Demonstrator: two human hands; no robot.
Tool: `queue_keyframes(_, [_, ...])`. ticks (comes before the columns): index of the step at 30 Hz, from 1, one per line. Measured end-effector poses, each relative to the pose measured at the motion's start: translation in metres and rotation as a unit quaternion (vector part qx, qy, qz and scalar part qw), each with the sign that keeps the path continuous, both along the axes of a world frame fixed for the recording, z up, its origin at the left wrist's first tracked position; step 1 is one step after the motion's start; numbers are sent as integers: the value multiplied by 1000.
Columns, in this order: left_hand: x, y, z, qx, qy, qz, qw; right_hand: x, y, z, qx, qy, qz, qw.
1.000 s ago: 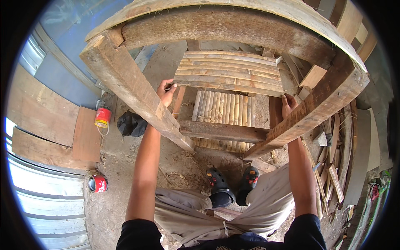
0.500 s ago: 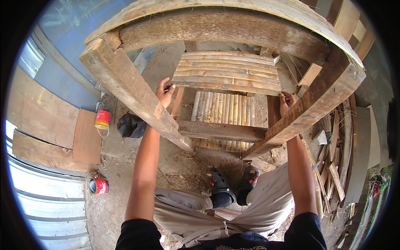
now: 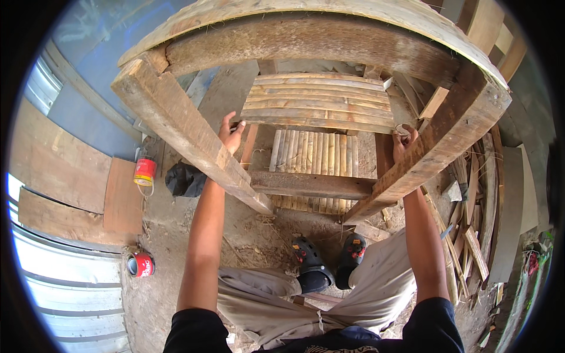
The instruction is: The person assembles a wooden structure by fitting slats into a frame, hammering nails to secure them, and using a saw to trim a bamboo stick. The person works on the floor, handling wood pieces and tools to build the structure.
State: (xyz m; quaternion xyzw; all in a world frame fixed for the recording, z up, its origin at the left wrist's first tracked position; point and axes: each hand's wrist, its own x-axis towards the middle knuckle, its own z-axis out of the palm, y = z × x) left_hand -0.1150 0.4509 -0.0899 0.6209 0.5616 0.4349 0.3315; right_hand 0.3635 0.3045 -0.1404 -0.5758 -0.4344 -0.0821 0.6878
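Through the front of a wooden frame [image 3: 309, 44], I hold a panel of split bamboo slats [image 3: 318, 101] by its two near corners. My left hand [image 3: 231, 136] is at the left corner, thumb against the edge and index finger raised. At the right corner, the fingers of my right hand [image 3: 403, 143] are curled around the edge, partly hidden by the frame's right leg [image 3: 432, 150]. Below lies a second bamboo slat panel [image 3: 315, 154], its slats running front to back, crossed by a dark wooden rail [image 3: 312, 184]. Beside my left wrist stands the frame's left leg [image 3: 188, 129].
Two red cans, one with a yellow band [image 3: 145, 171] and one nearer [image 3: 140, 265], are on the left by wooden boards [image 3: 62, 159]. A black plastic bag [image 3: 186, 179] lies near the left leg. Scrap wood [image 3: 471, 235] is piled on the right.
The fingers of my right hand have shifted slightly at the panel's corner. My left hand stays at its corner, and the whole view has moved a little.
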Motion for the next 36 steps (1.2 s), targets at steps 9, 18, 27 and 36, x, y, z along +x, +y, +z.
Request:
queue_keyframes(9, [-8,9,-10,39,-3,-70,997,4,-9,9,-88,-85,-1,993])
queue_keyframes(18, [-34,-23,-12,61,77,52,994,-3,-26,15,-85,38,65,994])
queue_keyframes(27, [13,-231,58,214,-450,172,850,-25,-91,97,-97,255,148,951])
queue_keyframes(36, [179,-327,105,62,-396,-252,881,-111,-244,82,9,285,58,957])
